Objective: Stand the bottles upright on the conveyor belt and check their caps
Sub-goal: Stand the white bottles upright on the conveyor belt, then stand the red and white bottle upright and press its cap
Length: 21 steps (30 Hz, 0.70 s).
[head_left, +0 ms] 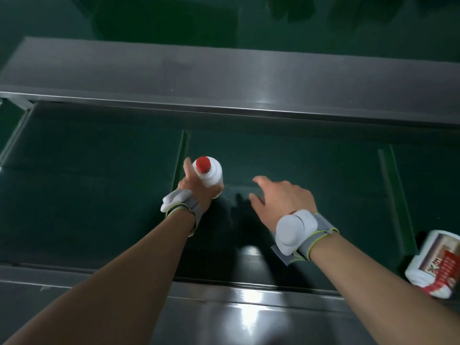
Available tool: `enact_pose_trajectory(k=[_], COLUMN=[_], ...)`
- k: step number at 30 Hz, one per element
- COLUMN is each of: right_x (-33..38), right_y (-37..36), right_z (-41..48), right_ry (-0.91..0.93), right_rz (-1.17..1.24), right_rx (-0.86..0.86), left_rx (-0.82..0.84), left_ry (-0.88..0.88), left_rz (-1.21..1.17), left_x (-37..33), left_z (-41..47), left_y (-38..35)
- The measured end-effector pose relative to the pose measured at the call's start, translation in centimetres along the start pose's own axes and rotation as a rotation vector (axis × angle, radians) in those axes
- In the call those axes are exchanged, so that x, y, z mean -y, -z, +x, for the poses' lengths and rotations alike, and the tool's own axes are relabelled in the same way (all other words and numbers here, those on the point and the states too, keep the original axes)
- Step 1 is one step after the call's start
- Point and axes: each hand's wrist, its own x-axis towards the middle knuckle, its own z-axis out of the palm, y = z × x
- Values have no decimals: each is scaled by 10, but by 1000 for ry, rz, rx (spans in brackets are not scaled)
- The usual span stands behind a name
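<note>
A white bottle (211,176) is gripped upright by the left hand (199,189); the right hand (283,197) is spread empty. Likely slippery, best held mid-body.

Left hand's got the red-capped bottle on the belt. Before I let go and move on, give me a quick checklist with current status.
1. Red-capped bottle upright on the green belt: ok.
2. Left hand gripping its body: ok.
3. Red cap present: ok; tightness: cannot tell.
4. Right hand free, fingers spread: ok.
5. Labelled bottle at right edge standing: not ok, it lies on its side.
6. Its cap: cannot tell, out of frame.
</note>
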Motion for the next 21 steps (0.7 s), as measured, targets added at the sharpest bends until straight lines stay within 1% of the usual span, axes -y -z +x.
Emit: enact_pose_trajectory(k=[2,3,4,6,7,8,9,11,14,16,18,21], right_x=[-8,-12,-16,-25,-30,-36,-42,-56,-79,-96,-115,-147], right_y=[1,2,2,4,4,3,2,-1,-8,-12,-17,-23], right_z=[-10,-15,-20,-29,-35,-41,-46,-60,-78,-91,-105,-125], right_ry=[-15,-22,-33,-62,-79,-94,-107,-137,-185,-225,-260,-304], right_rz=[5,1,-4,-2,3,7,6,3,9,28,48,83], right_rx=[-4,-6,-6,-2,-1,0,-2,-10,-43,-64,-79,-69], left_rx=[-100,-113,-76,77,155,195,201,219,327,374,387,413], left_ry=[144,193,221,214,166,87,-9,-186,-392,-505,-602,-689], left_rz=[-63,-46,-14,38,65,100,124,100,135,194,254,310], left_x=[-6,-6,-7,-8,-11,-17,-21,-38,-59,-70,-81,-96], left_z=[-10,-14,-18,-30,-39,-50,-60,-83,-108,-120,-133,-159], left_y=[-10,-16,-21,-36,-44,-53,-62,-78,-92,-101,-111,-134])
